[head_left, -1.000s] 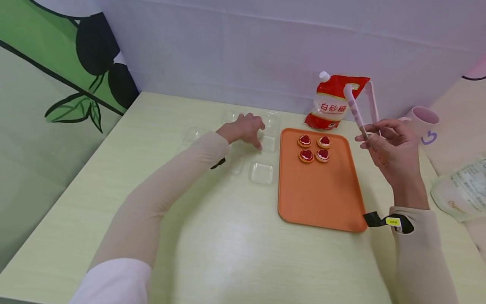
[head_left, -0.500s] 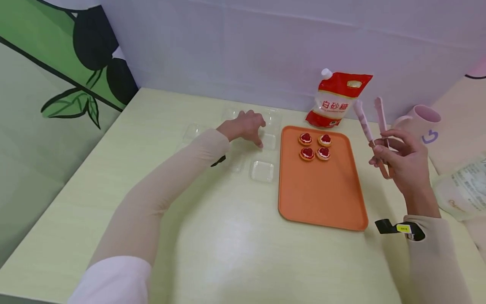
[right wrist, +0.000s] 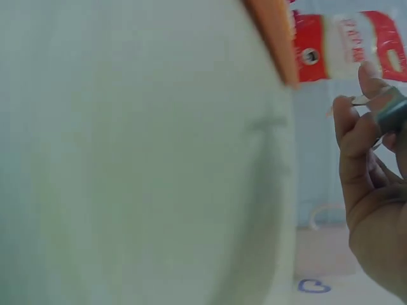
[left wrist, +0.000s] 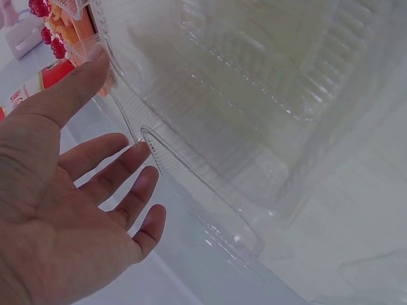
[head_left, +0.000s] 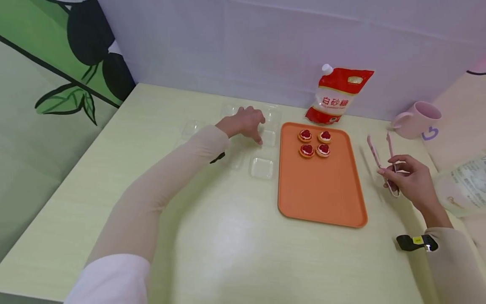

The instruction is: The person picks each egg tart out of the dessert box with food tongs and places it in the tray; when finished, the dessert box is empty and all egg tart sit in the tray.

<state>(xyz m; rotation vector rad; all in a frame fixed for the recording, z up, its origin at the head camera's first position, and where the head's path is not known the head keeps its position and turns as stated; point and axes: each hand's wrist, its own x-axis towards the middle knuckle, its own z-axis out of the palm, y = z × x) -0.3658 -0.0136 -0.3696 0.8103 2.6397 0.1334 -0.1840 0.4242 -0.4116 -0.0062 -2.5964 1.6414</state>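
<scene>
My left hand [head_left: 243, 123] is at the clear plastic containers [head_left: 268, 138] at the back of the table. In the left wrist view the thumb lies at one clear plastic edge and the loosely bent fingers [left wrist: 143, 184] are at another; whether they press on it I cannot tell. My right hand [head_left: 411, 179] pinches a pair of pink-tipped tongs [head_left: 373, 151], tips pointing away and spread apart, with nothing between them. It is right of the orange tray [head_left: 319, 190], over the table. Several small tarts [head_left: 306, 150] with red berries and white cream sit on the tray's far part.
A red and white bag of white sugar [head_left: 334, 101] stands behind the tray. A pink mug [head_left: 415, 120] is at the back right, with a pale printed pack [head_left: 463, 185] at the right edge. Another clear container [head_left: 261, 168] lies just left of the tray.
My right hand has carried the tongs down and to the right, away from the sugar bag and toward the table's right side. My left hand has stayed at the containers.
</scene>
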